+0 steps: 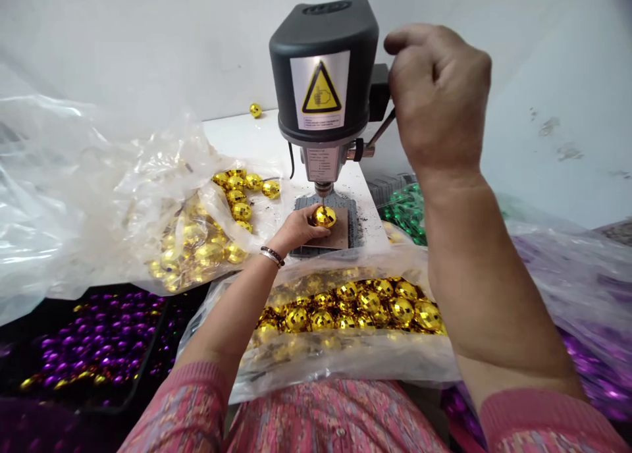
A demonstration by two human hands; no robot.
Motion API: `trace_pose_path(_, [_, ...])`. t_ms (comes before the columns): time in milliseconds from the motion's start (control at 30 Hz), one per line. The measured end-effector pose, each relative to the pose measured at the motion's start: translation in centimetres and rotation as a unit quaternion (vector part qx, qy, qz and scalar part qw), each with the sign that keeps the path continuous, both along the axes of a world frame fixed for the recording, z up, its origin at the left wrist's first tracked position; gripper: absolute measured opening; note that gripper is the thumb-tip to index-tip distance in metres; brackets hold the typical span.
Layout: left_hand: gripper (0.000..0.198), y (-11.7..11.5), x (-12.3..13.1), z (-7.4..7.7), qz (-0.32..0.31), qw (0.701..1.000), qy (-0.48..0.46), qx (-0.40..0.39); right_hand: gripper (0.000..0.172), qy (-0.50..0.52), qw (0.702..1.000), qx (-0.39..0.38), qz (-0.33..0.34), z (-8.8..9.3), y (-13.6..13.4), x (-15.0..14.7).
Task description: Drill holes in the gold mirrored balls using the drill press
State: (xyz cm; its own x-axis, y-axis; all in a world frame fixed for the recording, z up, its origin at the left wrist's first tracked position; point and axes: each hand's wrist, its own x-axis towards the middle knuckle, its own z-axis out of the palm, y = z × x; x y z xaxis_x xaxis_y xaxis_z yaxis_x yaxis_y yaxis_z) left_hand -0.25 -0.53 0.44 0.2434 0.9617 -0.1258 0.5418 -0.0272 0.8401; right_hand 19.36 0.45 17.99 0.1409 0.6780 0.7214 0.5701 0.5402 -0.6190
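Note:
A small bench drill press (pixel 323 78) with a dark grey head and a yellow warning label stands in front of me. On the board over its base, my left hand (pixel 300 228) grips a gold mirrored ball (pixel 324 216) between thumb and fingers. The drill bit (pixel 323 201) points down at the ball's top; whether it has entered the ball I cannot tell. My right hand (pixel 437 91) is raised beside the drill head, fingers wrapped round the end of the feed lever (pixel 382 129), whose grip is hidden in the fist.
Gold balls fill a clear plastic bag (pixel 340 367) at my lap. More gold balls (pixel 237 196) spill from a bag at left. Purple beads (pixel 99 334) lie in a black tray, green beads (pixel 407 209) at right. One gold ball (pixel 255 110) sits at the white table's back edge.

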Motion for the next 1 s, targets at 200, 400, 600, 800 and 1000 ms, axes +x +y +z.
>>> trace_pose_path(200, [0.078, -0.1, 0.1, 0.4, 0.005, 1.0, 0.018, -0.01, 0.048, -0.066, 0.992, 0.103, -0.017, -4.4, -4.2, -0.1])
trace_pose_path(400, [0.073, -0.4, 0.1, 1.0, 0.001, 1.0, 0.025, 0.009, 0.043, -0.1, 0.981, 0.159, -0.045, -8.7, -4.6, 0.0])
trace_pose_path(600, [0.058, -0.7, 0.2, 0.7, -0.005, 1.0, -0.015, 0.005, 0.041, -0.136, 0.968, 0.186, -0.097, -9.9, -4.6, -0.1])
trace_pose_path(800, [0.051, -0.6, 0.2, 0.1, 0.001, 0.998, -0.06, 0.004, 0.041, -0.158, 0.946, 0.256, -0.117, -10.4, -4.4, -0.2])
trace_pose_path(1000, [0.05, -0.2, -0.2, -0.6, -0.023, 0.992, -0.119, -0.025, 0.041, -0.159, 0.949, 0.243, -0.121, -11.8, -4.5, -0.3])
